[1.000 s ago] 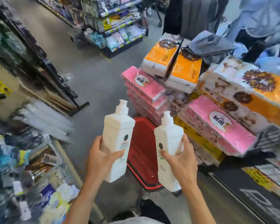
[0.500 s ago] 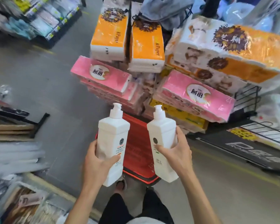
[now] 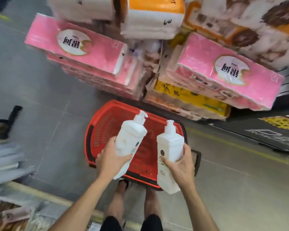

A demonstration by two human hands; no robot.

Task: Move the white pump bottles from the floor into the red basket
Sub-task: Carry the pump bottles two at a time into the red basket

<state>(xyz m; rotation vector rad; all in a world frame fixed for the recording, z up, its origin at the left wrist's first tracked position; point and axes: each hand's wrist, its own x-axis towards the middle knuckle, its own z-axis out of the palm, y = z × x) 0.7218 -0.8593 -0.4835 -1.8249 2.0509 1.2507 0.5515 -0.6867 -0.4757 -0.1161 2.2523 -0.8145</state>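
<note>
Left grip [image 3: 110, 160], right grip [image 3: 180, 165] hold pump bottles [image 3: 132, 135] [image 3: 170, 145] over red basket [image 3: 105, 124].

Two bare forearms [image 3: 80, 207], uncovered down to the wrists. Black shorts [image 3: 113, 222], with two dark leg hems at the lower edge. Bare lower legs [image 3: 117, 200]. Dark open sandal [image 3: 123, 182] on left foot, detail blurred.
</note>
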